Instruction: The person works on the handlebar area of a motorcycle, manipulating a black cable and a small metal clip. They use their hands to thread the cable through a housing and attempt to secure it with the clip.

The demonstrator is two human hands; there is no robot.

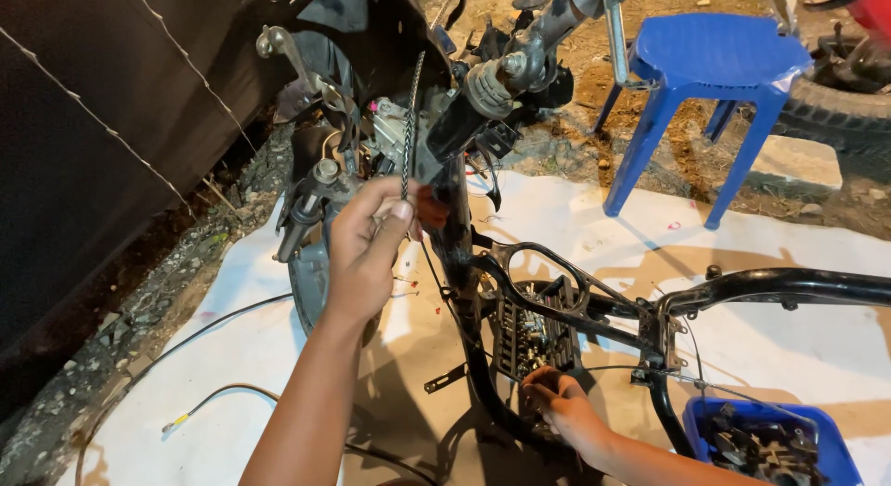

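Braided cable (408, 124) pinched by raised left hand (364, 240).

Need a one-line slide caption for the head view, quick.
Left hand pinches a braided cable at a stripped motorcycle frame; right hand grips below.

Both arms are bare right up to the bottom edge of the shot, no sleeves, gloves, watch or rings showing. Left hand (365, 249) and right hand (563, 407) have short, plain nails.
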